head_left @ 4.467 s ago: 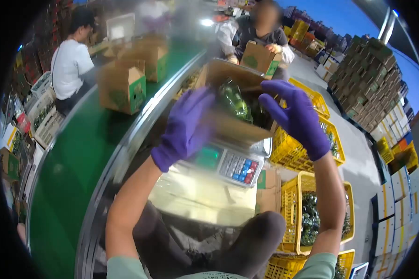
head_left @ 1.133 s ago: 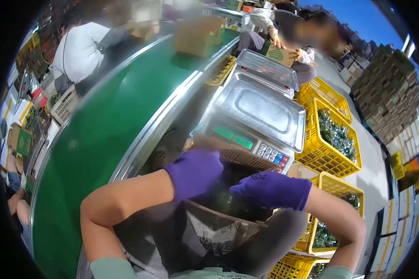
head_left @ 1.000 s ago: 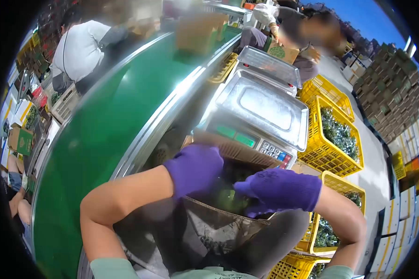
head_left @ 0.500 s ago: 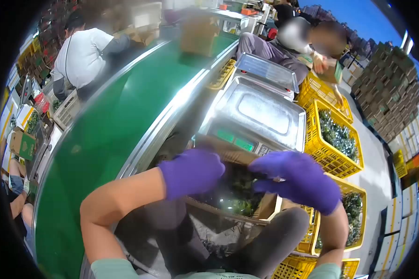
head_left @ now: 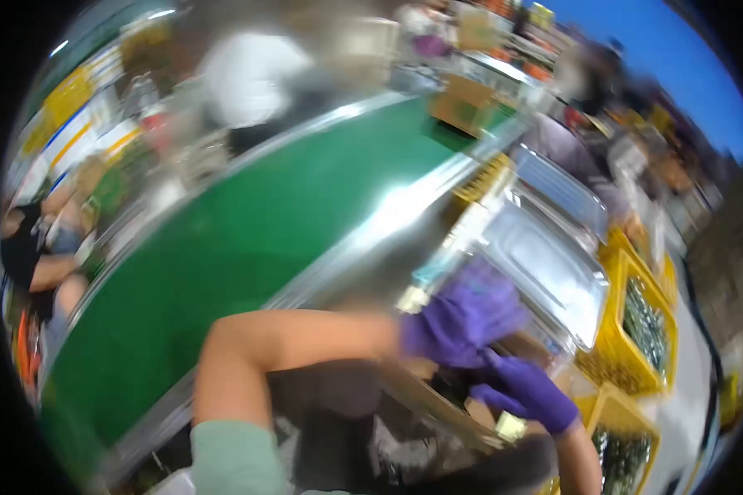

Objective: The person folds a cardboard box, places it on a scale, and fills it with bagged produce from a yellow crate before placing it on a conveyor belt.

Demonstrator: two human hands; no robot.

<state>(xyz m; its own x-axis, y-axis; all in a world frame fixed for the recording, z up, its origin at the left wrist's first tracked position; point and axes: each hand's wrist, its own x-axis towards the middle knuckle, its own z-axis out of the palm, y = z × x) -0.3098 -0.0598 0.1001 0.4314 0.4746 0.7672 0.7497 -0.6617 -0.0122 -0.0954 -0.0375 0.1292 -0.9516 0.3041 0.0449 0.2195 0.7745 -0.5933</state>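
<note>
My left hand [head_left: 468, 318], in a purple glove, is over the far side of an open cardboard box [head_left: 446, 406], in front of the scale. Motion smears its fingers, so I cannot make out whether it holds anything. My right hand [head_left: 527, 394], gloved in purple too, reaches in from the box's right side. Its thumb and fingers are apart over the opening, close to my left hand. The box rests by my knees, and its inside is dark and mostly hidden behind the gloves.
A scale with a metal tray [head_left: 545, 256] stands beyond the box. To the left runs a green conveyor belt [head_left: 256, 239] carrying a carton [head_left: 462, 105]. Yellow crates [head_left: 627, 330] of wrapped greens line the right. A person in a white top [head_left: 252, 78] works across the belt.
My view has swung left, shifting the scene rightward. My left hand has moved from the box's left side toward its far right side, close to my right hand. The greens inside are now hidden.
</note>
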